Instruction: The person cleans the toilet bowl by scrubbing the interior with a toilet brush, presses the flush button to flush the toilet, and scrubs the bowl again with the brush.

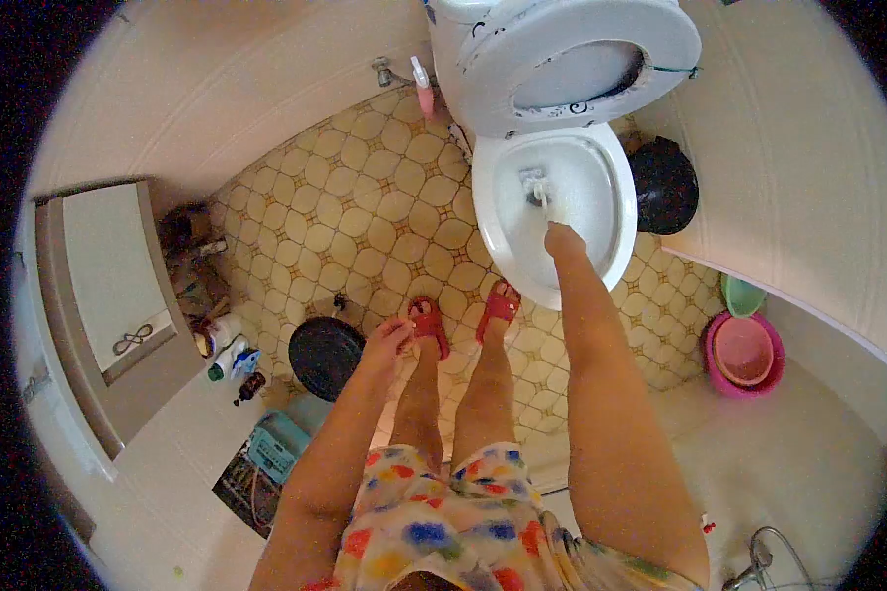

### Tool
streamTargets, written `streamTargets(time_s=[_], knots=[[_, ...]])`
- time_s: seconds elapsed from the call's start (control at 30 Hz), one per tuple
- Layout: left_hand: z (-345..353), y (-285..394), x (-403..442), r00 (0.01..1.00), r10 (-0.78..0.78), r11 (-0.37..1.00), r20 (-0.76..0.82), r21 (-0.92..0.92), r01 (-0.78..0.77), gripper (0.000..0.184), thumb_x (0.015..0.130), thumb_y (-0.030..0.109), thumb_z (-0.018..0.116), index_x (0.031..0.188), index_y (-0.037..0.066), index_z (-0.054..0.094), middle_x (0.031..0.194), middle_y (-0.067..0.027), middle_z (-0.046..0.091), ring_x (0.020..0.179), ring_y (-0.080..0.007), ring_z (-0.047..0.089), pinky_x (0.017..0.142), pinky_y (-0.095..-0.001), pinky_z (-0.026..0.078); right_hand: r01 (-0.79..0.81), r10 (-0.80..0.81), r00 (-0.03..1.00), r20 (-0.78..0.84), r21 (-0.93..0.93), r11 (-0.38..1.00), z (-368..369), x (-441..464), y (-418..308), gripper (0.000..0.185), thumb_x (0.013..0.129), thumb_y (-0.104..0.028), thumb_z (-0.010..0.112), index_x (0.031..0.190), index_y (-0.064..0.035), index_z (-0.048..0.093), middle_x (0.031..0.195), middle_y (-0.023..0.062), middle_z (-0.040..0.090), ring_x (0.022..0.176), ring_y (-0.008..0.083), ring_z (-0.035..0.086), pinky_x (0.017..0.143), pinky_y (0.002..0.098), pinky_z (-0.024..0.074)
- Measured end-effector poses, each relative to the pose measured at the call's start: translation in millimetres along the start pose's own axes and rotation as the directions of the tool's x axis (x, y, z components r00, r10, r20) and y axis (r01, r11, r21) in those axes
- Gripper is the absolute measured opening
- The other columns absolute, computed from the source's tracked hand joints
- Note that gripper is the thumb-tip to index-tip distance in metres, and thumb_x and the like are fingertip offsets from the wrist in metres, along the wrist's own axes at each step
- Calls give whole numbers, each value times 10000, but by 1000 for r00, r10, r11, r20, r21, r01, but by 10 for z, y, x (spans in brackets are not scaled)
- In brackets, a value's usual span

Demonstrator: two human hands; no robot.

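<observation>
My right hand (564, 239) is closed around the pale handle of a toilet brush (542, 194), whose head is down at the drain end of the bowl. The white toilet (617, 241) stands with its seat and lid (547, 89) raised against the tank. Holding nothing that I can see, my left hand (392, 340) hangs over the floor with its fingers loosely apart, near the red sandal (430, 325) on my left foot.
A pink spray bottle (425, 94) stands left of the toilet, a black bin (672, 187) right of it. Pink basins (774, 366) and a green one (742, 295) sit at right. At left are a black round tub (320, 357), cleaning bottles (229, 357) and a cabinet (113, 286).
</observation>
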State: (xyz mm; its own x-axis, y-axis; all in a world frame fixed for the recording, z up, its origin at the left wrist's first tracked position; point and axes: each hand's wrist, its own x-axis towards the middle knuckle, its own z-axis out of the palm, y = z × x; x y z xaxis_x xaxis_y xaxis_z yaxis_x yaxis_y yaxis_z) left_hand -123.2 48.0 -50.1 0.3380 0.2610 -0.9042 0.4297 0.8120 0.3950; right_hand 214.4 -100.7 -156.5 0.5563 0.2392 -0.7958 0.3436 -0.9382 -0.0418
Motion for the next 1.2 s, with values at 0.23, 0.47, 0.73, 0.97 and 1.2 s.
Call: streamTargets(time_s=[0.23, 0.47, 0.73, 0.97, 1.2], knots=[[82, -47, -75, 1000, 21, 999, 19, 34, -21, 121, 760, 163, 572, 848, 85, 541, 774, 12, 547, 642, -68, 469, 564, -205, 358, 104, -103, 995, 9, -43, 994, 366, -379, 478, 335, 797, -180, 365, 1108, -100, 459, 1035, 140, 530, 943, 289, 525, 779, 410, 431], [353, 59, -165, 999, 24, 996, 38, -86, -21, 136, 746, 128, 586, 863, 82, 533, 808, 4, 547, 737, -91, 505, 654, -200, 405, 263, -261, 964, -47, 47, 964, 230, -413, 568, 459, 741, -76, 327, 1195, -116, 380, 1006, 218, 515, 882, 326, 531, 780, 393, 416], [564, 25, -154, 997, 5, 999, 77, -53, -1, 135, 752, 129, 572, 864, 85, 511, 866, -4, 508, 764, -100, 483, 668, -220, 409, 340, -338, 938, 73, -9, 941, 543, -837, 913, 433, 747, -78, 328, 1170, -117, 413, 967, 190, 543, 829, 315, 550, 720, 411, 437], [464, -48, 103, 980, -1, 990, 197, -141, 30, 144, 759, 148, 556, 870, 72, 507, 771, -5, 494, 709, -106, 466, 639, -211, 386, 124, -185, 979, -82, -476, 870, -417, -783, 1190, 265, 801, -162, 357, 973, -76, 540, 874, 129, 586, 801, 264, 576, 668, 388, 459], [175, 249, -211, 996, 21, 989, 91, -145, -7, 134, 753, 155, 583, 834, 74, 515, 779, 8, 499, 717, -100, 470, 671, -219, 387, 58, -140, 969, -205, -361, 931, -384, -1133, 593, 335, 848, -200, 268, 1099, -52, 432, 828, 146, 584, 700, 263, 584, 594, 370, 472]])
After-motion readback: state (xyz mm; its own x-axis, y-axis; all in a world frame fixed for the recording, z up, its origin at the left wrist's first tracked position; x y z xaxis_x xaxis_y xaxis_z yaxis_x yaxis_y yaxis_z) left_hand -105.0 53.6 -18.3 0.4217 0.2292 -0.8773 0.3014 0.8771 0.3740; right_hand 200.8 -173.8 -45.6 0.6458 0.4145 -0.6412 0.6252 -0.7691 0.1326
